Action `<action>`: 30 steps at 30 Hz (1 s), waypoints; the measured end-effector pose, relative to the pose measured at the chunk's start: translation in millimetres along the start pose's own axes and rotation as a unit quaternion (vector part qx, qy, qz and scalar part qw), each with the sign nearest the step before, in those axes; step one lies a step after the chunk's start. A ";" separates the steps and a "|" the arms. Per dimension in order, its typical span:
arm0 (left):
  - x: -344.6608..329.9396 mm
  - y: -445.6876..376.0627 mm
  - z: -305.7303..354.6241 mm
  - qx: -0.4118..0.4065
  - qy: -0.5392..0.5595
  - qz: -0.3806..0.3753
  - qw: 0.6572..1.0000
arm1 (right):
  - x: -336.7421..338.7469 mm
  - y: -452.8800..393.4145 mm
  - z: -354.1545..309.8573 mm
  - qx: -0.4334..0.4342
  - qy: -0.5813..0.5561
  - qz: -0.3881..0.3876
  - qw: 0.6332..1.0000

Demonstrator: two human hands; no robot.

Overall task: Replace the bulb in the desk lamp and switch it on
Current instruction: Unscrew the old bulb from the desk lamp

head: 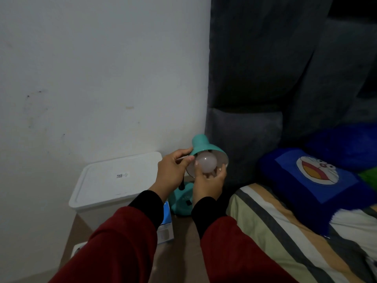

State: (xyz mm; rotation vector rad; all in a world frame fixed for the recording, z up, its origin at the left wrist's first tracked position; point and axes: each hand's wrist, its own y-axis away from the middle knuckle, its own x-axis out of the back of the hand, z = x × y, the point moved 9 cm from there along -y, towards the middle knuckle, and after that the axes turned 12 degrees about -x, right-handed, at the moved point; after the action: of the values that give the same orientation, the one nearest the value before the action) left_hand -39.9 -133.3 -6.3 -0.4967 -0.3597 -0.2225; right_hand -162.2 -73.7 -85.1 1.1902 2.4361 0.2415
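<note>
Left hand point(172, 172) grips the rim of the teal lamp shade point(201, 147), fingers clamped on it. Right hand point(208, 183) cups the white bulb point(206, 164) from 6 o'clock, fingers closed around it; bulb sits in the shade mouth. Lamp base point(182, 203) on the bench, white lidded bin point(114, 180) at 9 o'clock.

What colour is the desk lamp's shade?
Teal (turquoise green) outside, pale whitish inside; the lamp shade shows clearly in the head view.

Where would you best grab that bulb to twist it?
Grip the bulb around its round dome, coming from below, at the shade's open mouth; the base is hidden inside. The right hand cups it so, while the left hand steadies the shade's rim.
</note>
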 end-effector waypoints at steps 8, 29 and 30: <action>0.1 1.0 2.6 -0.006 -0.001 -0.004 1.000 | -2.0 3.9 2.1 -0.035 -0.031 -0.020 0.999; -0.4 -0.5 1.6 0.003 -0.005 -0.007 1.000 | -1.6 2.6 1.5 -0.012 0.071 0.018 0.997; -0.3 -0.2 2.1 0.005 0.000 -0.008 1.000 | -1.3 2.0 2.0 -0.014 0.074 0.014 0.997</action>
State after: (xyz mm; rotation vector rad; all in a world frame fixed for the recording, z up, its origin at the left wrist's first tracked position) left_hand -40.9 -132.4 -4.6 -0.4841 -0.3639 -0.2355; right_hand -159.2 -73.6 -85.9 1.2355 2.5341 0.3850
